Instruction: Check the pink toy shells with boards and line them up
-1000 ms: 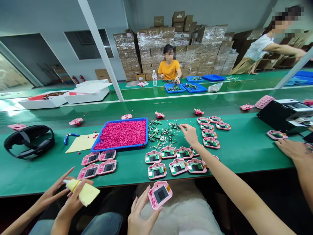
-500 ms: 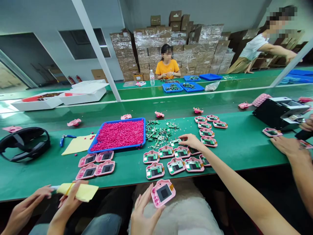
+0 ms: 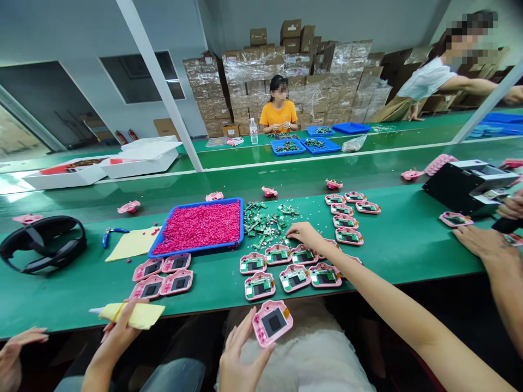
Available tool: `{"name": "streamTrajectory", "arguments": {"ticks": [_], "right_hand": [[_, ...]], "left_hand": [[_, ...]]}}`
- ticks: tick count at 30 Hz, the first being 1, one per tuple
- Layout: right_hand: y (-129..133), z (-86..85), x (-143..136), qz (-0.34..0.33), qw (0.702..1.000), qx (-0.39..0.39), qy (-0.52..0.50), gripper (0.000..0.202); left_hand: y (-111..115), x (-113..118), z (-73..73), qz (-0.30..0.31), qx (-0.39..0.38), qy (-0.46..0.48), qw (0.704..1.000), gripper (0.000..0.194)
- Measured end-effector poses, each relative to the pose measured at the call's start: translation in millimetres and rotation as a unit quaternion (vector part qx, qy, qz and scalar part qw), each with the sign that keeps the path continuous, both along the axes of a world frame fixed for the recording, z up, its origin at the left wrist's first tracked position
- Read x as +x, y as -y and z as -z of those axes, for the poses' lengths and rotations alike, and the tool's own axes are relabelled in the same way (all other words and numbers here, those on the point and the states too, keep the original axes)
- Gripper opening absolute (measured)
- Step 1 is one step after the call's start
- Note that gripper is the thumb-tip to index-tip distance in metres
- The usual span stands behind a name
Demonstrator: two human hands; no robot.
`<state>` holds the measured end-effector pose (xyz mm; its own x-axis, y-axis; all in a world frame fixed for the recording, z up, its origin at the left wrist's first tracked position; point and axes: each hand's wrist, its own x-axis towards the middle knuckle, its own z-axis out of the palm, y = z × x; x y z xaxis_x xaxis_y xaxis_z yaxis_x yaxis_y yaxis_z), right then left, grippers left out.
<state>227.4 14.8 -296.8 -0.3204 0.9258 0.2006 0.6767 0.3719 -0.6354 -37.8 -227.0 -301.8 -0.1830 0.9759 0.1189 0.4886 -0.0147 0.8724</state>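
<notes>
My left hand (image 3: 241, 354) holds a pink toy case half (image 3: 273, 323) by its edges, in front of the table's near edge. A dark square screen and several small magenta buttons sit in it. My right hand (image 3: 306, 235) reaches over the table, thumb and fingers pinched at the right edge of a loose heap of green circuit boards (image 3: 265, 226). A board shows at the fingertips, partly hidden. Below that arm lie several pink case halves fitted with boards (image 3: 295, 276). More pink halves with screens (image 3: 175, 280) lie left of them.
A blue tray (image 3: 242, 228) of magenta buttons stands left of the boards. Cutters (image 3: 110, 237), yellow paper (image 3: 131, 245) and a black headset (image 3: 44, 245) lie further left. A co-worker's hand (image 3: 118, 332) holds a yellow-wrapped tube. At right, another worker's hands are near a black machine (image 3: 469, 188).
My right hand has shifted slightly left at the heap, and less of the board shows at its fingertips. My left hand stays still. The left co-worker's other hand has moved away from the tube.
</notes>
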Motion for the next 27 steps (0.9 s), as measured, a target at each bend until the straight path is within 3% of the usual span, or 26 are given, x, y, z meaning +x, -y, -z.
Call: {"name": "streamTrajectory", "arguments": {"ticks": [5, 9, 12, 20, 24, 27], "right_hand": [[-6.3, 5.2, 9.8, 0.050, 0.999, -0.004, 0.007, 0.022], [-10.0, 5.5, 27.6, 0.089, 0.995, 0.006, 0.038, 0.039], [-9.5, 3.6, 42.0, 0.058, 0.996, -0.003, 0.071, 0.041], [-1.5, -9.4, 62.0, -0.024, 0.994, 0.026, 0.108, 0.011], [37.8, -29.6, 49.2, -0.039, 0.992, 0.080, 0.084, 0.011], [92.6, -52.0, 23.5, -0.118, 0.981, 0.148, 0.041, 0.014]], "left_hand": [[1.6, -2.4, 3.4, -0.006, 0.001, -0.002, 1.000, 0.055], [2.1, -4.2, 4.6, -0.007, -0.002, -0.005, 1.000, 0.054], [2.0, -3.7, 4.5, -0.012, 0.002, -0.006, 1.000, 0.057], [3.0, 2.3, 3.1, -0.025, 0.007, 0.006, 1.000, 0.061], [-0.5, 4.8, -7.3, -0.040, 0.018, 0.013, 0.999, 0.052], [-5.8, 10.7, -18.5, -0.046, 0.020, 0.003, 0.999, 0.046]]}}
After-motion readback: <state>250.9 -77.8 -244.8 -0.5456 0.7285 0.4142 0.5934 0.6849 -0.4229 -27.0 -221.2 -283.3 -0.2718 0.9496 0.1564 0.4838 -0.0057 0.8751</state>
